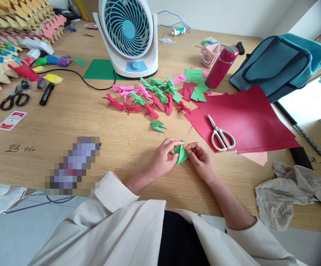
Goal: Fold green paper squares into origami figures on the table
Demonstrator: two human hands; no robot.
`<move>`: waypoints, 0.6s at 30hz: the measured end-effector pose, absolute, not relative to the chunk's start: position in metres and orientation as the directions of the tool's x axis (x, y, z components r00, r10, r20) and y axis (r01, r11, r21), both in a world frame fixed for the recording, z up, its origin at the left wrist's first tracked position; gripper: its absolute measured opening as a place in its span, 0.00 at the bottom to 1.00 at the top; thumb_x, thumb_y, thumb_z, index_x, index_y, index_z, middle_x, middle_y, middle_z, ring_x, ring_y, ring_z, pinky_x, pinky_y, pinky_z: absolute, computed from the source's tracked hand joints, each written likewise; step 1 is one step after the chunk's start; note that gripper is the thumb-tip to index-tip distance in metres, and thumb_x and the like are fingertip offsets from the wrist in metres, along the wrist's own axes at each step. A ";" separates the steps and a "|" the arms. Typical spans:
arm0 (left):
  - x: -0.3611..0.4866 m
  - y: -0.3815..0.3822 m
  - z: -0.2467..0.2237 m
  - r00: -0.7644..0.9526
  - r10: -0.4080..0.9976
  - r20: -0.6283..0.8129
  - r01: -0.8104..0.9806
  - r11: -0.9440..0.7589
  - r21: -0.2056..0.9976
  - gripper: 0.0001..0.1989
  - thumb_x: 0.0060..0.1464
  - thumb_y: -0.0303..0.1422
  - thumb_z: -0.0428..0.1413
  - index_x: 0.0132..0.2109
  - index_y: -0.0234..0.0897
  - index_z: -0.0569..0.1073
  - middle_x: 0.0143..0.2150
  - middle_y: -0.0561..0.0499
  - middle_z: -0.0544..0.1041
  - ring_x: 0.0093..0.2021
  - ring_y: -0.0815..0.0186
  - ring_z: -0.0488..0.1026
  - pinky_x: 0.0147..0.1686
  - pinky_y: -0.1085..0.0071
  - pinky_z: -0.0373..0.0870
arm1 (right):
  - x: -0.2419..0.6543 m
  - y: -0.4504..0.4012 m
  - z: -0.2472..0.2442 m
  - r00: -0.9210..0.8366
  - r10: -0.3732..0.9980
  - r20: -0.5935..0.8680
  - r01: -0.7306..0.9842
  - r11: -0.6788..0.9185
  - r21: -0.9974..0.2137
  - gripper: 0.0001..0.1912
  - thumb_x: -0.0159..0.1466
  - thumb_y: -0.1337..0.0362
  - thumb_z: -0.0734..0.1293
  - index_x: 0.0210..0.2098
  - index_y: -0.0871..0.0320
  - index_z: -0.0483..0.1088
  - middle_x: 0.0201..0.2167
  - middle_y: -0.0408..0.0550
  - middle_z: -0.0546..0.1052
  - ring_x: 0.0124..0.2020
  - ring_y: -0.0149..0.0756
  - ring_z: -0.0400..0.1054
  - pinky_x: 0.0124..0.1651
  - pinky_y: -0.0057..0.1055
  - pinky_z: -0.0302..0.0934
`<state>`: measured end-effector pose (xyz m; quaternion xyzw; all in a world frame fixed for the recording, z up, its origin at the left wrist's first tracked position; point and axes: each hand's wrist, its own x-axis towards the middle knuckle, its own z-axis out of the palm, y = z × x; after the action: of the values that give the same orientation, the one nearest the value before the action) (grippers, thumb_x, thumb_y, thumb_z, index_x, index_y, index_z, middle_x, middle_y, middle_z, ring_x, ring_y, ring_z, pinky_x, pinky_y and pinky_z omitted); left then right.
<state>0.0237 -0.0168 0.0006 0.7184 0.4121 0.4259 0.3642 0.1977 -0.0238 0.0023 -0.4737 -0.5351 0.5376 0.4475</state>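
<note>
Between my two hands is a small piece of folded green paper [181,156], its lower end narrowing to a point. My left hand [166,157] pinches its left side between thumb and fingers. On its upper right edge, the thumb and forefinger of my right hand [199,159] are closed. Just beyond my hands lies another folded green paper piece [158,126]. Farther back, several folded paper figures [149,96] in pink, green and red lie in a loose pile.
White-handled scissors [220,136] rest on red paper sheets [243,118] to the right. Behind stand a fan [131,37], a red flask [222,67] and a teal bag [277,66]. A crumpled cloth [288,192] hangs over the front edge. Black scissors [16,96] lie left.
</note>
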 end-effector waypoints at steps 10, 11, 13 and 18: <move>0.024 -0.016 0.005 0.253 0.935 0.249 0.275 -0.316 0.908 0.15 0.51 0.18 0.56 0.44 0.38 0.74 0.43 0.49 0.75 0.44 0.66 0.73 0.39 0.73 0.72 | 0.199 -0.025 0.004 -0.195 0.980 -0.026 0.064 -0.014 -0.998 0.15 0.65 0.48 0.66 0.37 0.53 0.69 0.25 0.42 0.69 0.26 0.33 0.62 0.30 0.31 0.59; 0.024 -0.016 0.006 0.250 0.937 0.245 0.271 -0.311 0.911 0.14 0.51 0.18 0.56 0.43 0.38 0.74 0.43 0.49 0.75 0.43 0.66 0.73 0.39 0.73 0.72 | 0.199 -0.025 0.004 -0.201 0.979 -0.028 0.066 -0.015 -0.998 0.15 0.65 0.48 0.66 0.37 0.53 0.69 0.25 0.41 0.69 0.26 0.33 0.62 0.30 0.31 0.59; 0.024 -0.016 0.007 0.242 0.942 0.233 0.264 -0.295 0.918 0.11 0.51 0.19 0.57 0.40 0.37 0.74 0.42 0.50 0.75 0.43 0.67 0.73 0.39 0.74 0.71 | 0.199 -0.025 0.004 -0.207 0.978 -0.022 0.084 -0.004 -0.996 0.14 0.66 0.49 0.65 0.36 0.53 0.69 0.25 0.41 0.69 0.26 0.33 0.61 0.30 0.31 0.58; 0.024 -0.016 0.006 0.233 0.955 0.184 0.216 -0.235 0.948 0.04 0.54 0.24 0.58 0.36 0.37 0.73 0.40 0.50 0.75 0.42 0.67 0.73 0.37 0.74 0.70 | 0.200 -0.025 0.002 -0.218 0.976 0.021 0.083 0.040 -0.996 0.11 0.67 0.53 0.65 0.37 0.53 0.71 0.28 0.43 0.71 0.30 0.33 0.63 0.34 0.31 0.59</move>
<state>0.0235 -0.0161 0.0062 0.6575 0.4454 0.4303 0.4291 0.1998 -0.0254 0.0020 -0.4560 -0.5802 0.5218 0.4279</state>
